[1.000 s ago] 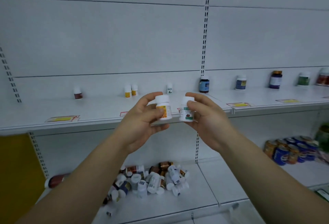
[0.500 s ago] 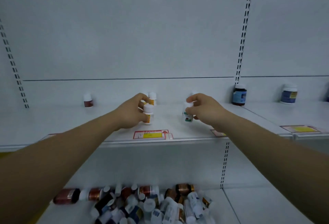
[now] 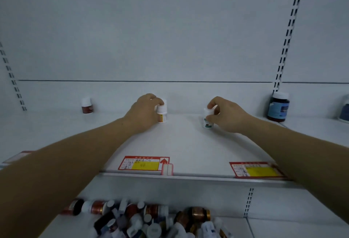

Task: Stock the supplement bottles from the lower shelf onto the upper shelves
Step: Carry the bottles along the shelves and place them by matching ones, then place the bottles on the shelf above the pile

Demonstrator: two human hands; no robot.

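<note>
My left hand (image 3: 144, 112) grips a small white bottle with an orange label (image 3: 162, 114), which stands upright far back on the upper shelf (image 3: 188, 143). My right hand (image 3: 225, 114) pinches a white bottle with a green label (image 3: 207, 119) by its cap, also upright on that shelf. Another white bottle is partly hidden behind the orange-label one. Below, a heap of several mixed supplement bottles (image 3: 151, 220) lies on the lower shelf (image 3: 283, 228).
A small red-label bottle (image 3: 87, 105) stands at the shelf's back left, and a dark blue-label bottle (image 3: 278, 106) at the back right. Price tags (image 3: 144, 163) sit on the shelf's front lip. Slotted uprights (image 3: 287, 35) run up the white back wall.
Both hands have reached further back over the upper shelf and set their bottles down near the back wall. The view has moved closer and tilted down.
</note>
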